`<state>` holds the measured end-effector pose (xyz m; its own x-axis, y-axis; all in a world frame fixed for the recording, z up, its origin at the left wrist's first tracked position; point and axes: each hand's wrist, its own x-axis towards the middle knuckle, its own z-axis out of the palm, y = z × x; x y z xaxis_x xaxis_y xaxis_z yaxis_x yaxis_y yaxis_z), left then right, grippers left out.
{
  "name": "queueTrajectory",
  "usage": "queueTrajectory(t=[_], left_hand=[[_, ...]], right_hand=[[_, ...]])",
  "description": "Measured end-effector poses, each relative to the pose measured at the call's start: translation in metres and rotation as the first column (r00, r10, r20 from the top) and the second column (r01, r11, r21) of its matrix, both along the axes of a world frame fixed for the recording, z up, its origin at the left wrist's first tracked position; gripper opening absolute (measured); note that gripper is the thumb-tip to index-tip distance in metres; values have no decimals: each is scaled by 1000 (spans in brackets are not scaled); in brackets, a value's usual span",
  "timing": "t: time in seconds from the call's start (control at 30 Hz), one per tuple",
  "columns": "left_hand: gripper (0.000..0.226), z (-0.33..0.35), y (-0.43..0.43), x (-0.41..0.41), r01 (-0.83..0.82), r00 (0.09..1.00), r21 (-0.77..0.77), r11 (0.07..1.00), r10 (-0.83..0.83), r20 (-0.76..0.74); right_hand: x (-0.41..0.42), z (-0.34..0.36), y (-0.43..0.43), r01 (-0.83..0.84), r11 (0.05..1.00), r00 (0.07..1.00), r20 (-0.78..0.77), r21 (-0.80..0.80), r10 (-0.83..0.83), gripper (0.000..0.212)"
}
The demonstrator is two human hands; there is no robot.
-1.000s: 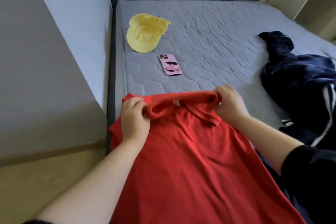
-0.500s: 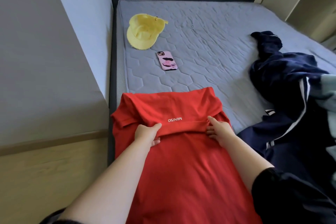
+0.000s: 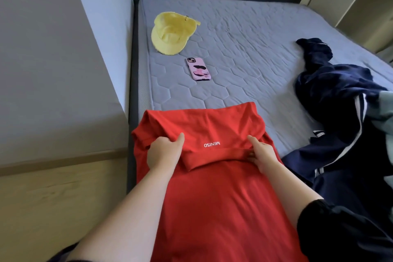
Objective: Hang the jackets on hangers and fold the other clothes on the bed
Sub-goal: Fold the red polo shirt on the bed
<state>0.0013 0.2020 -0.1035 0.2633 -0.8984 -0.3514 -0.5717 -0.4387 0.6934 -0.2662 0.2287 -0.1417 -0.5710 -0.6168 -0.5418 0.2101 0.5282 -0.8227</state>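
Pinching folded shirt: left grip, right grip

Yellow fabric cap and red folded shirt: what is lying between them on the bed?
In the head view, a pink phone with a black-patterned case lies on the grey quilted mattress, between the yellow fabric cap and the red folded shirt.

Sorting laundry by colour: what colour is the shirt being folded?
Red, with small white lettering; the head view shows the shirt clearly.
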Motion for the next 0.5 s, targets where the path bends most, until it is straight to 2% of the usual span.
queueTrajectory(t=[0.03, 0.1, 0.17, 0.2, 0.23, 0.27, 0.3, 0.33, 0.37, 0.4, 0.43, 0.47, 0.5], left_hand=[[57, 2, -5, 3, -34, 998, -80, 996, 38, 49], [53, 4, -18, 8, -154, 988, -179, 972, 152, -23], [47, -1, -34, 13, -253, 955, -153, 955, 222, -195], [38, -5, -39, 15, -314, 897, -96, 945, 262, -358], [25, -8, -41, 16, -387, 770, 19, 922, 335, -543], [14, -9, -41, 18, -420, 598, 174, 891, 416, -685], [10, -11, -40, 21, -422, 441, 303, 855, 485, -755], [12, -15, -40, 25, -421, 349, 376, 825, 530, -773], [12, -18, -39, 29, -430, 308, 409, 805, 557, -771], [11, -19, -37, 31, -450, 316, 404, 796, 565, -762], [8, -18, -36, 32, -488, 396, 344, 802, 554, -732], [7, -15, -35, 31, -532, 549, 216, 819, 528, -648], [10, -13, -33, 29, -553, 716, 25, 833, 491, -497]], right_hand=[[1, -1, -5, 5, 1000, 1000, -26, -8, -5, 27], [5, -1, -11, 52, 997, 999, 6, -55, -51, 24], [6, -2, -21, 160, 979, 975, 176, -125, -136, 23], [6, -2, -25, 199, 970, 958, 238, -137, -163, 24], [5, -3, -29, 221, 968, 949, 257, -122, -185, 26], [2, -4, -32, 238, 966, 945, 253, -98, -207, 25], [0, -7, -32, 250, 965, 948, 222, -81, -227, 24], [-1, -10, -31, 255, 964, 955, 172, -72, -240, 24], [-1, -11, -29, 232, 971, 971, 72, -64, -227, 25], [0, -11, -26, 186, 982, 979, -76, -41, -189, 26], [2, -10, -23, 142, 990, 960, -244, -8, -140, 28], [4, -8, -20, 122, 993, 910, -400, 2, -111, 26], [8, -3, -17, 115, 993, 857, -503, -36, -117, 23]])
